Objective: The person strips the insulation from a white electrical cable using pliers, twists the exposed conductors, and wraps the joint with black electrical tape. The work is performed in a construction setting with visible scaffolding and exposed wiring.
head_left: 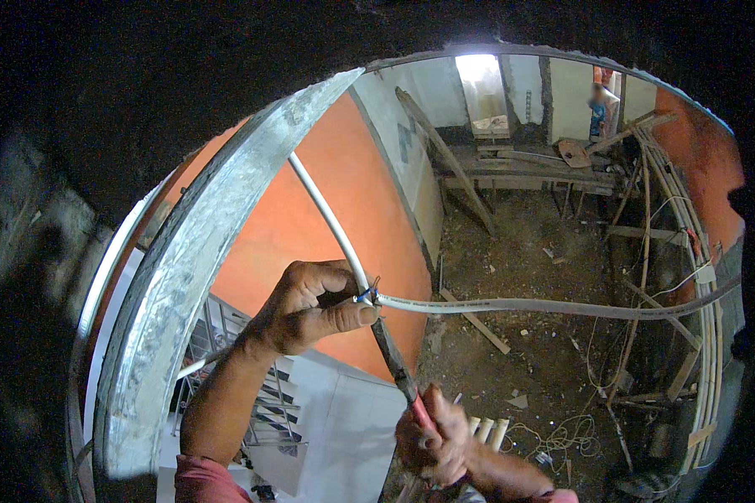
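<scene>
My left hand (pixel 306 308) is closed around the end of a white cable (pixel 327 210) that slants down from the upper left. Just beyond its thumb, short blue wire ends (pixel 366 294) stick out where this cable meets a second, printed white cable (pixel 512 307) running off to the right. Low in the middle, my right hand (pixel 438 438) grips a tool with red handles and a long dark metal front (pixel 392 355), which looks like pliers. The tool's tip touches or lies just below the wire joint; the left fingers partly hide the contact.
A pale concrete beam edge (pixel 210 226) curves down the left, beside an orange wall (pixel 310 251). Far below is a dirt floor (pixel 512 251) with loose boards and coiled wire. Bamboo poles (pixel 713 360) stand along the right. A person (pixel 598 113) is in the far doorway.
</scene>
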Action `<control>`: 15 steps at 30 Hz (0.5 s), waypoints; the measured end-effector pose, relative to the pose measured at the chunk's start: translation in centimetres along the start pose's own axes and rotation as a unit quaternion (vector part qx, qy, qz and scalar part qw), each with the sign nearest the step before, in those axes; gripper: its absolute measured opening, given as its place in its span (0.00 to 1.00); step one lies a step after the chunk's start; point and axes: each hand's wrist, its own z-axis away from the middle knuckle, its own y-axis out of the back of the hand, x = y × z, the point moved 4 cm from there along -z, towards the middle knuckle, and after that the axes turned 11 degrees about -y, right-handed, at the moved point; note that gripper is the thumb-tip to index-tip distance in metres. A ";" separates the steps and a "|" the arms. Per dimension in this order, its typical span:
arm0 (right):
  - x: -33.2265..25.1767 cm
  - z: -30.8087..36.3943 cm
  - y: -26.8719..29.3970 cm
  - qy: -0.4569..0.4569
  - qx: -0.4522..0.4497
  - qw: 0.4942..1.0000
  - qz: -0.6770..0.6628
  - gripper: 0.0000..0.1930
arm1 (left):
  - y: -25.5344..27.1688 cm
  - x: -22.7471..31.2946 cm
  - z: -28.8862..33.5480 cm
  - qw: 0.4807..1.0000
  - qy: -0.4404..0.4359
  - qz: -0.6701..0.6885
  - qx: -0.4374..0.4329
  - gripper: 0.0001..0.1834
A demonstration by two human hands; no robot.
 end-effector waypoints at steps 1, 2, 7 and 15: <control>0.0 -0.6 0.5 0.025 0.012 0.999 0.036 0.34 | 0.0 -0.1 0.0 1.000 0.018 0.009 0.001 0.13; 0.2 -1.1 0.5 0.017 -0.001 1.000 0.024 0.34 | -0.2 -0.2 0.2 0.999 0.036 0.017 0.002 0.13; -1.6 2.5 -2.7 0.145 0.521 0.754 0.373 0.27 | -0.8 0.1 1.2 0.991 0.085 -0.101 0.034 0.11; -1.8 2.3 -6.6 0.144 0.661 0.174 0.715 0.19 | -0.9 1.2 1.3 0.977 0.126 -0.172 0.022 0.17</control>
